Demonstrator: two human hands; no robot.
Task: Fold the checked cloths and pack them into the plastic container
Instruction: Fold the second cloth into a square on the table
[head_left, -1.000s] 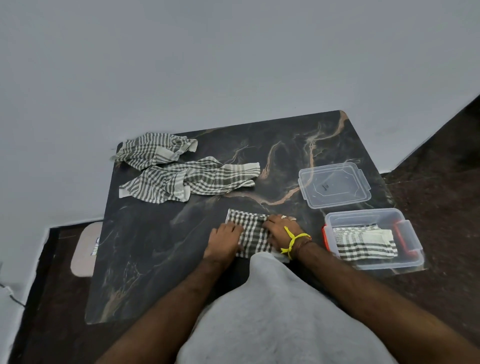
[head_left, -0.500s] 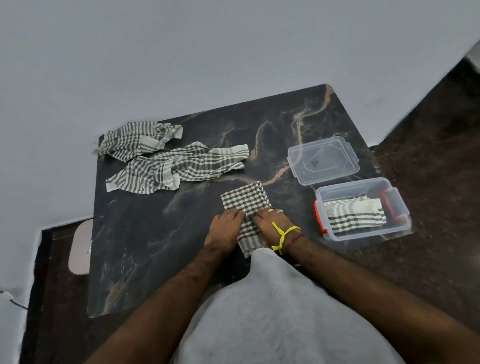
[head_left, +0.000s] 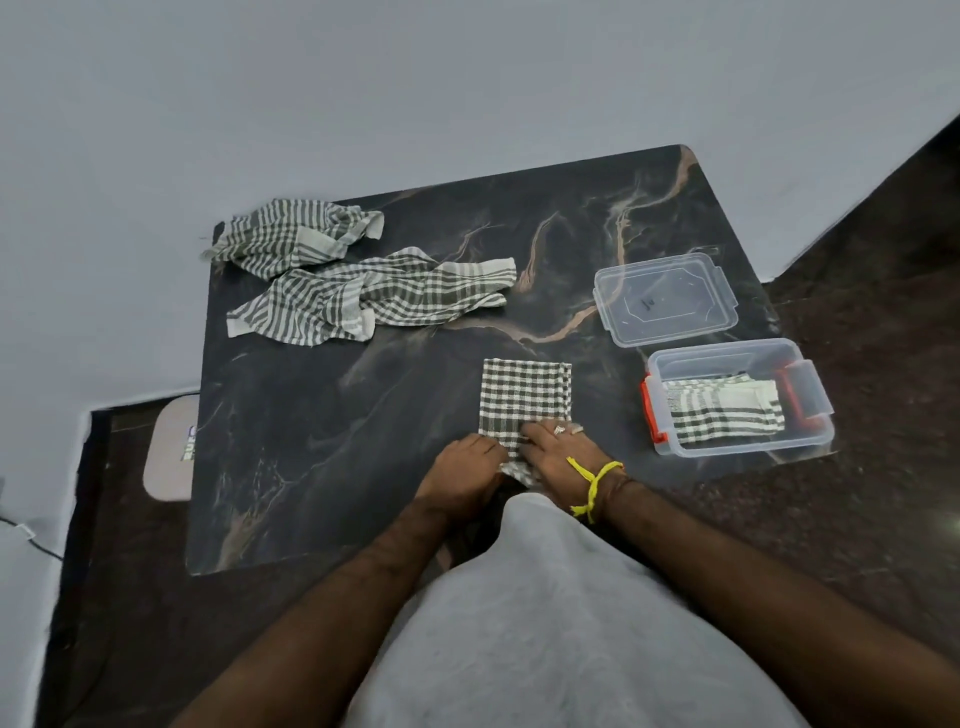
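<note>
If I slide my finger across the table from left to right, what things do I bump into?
Crumpled checked cloths → left hand → folded checked cloth being pressed → right hand → clear lid → plastic container with a folded cloth inside.

So on the worktop (head_left: 322, 467), a folded cloth (head_left: 524, 397) sits near the front edge, with the left hand (head_left: 460, 467) and right hand (head_left: 558, 452) side by side on its near end. Right of it is the container (head_left: 737, 397) with another folded cloth (head_left: 722, 413) inside, and the lid (head_left: 665, 300) lies just behind that. Two loose cloths are at the back left: one (head_left: 374, 296) stretched toward the middle, the other (head_left: 293, 234) behind it at the corner.
</note>
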